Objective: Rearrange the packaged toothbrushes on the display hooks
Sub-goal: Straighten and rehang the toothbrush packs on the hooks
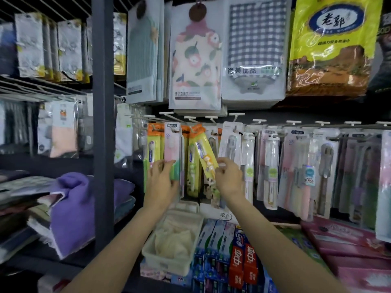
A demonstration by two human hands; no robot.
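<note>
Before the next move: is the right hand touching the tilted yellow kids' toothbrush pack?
Touching. The head view shows the right hand pinching the lower part of the tilted yellow toothbrush pack, fingertips overlapping its edge with no gap.

- We count two bare hands: the left hand (161, 179) on a pink-and-green toothbrush pack (173, 153), the right hand (227, 176) on a tilted yellow children's toothbrush pack (206, 154)
- We see one white plastic basket (169, 262) below the hooks
- We make out two red toothpaste boxes (245, 265) side by side
- We count four large hanging cloth packs above: striped grey (143, 53), floral (195, 60), checked (255, 39) and yellow-green (330, 45)
- We find one folded purple towel (72, 210) at the left
- The toothbrush packs farther right are too many and too overlapped to count
</note>
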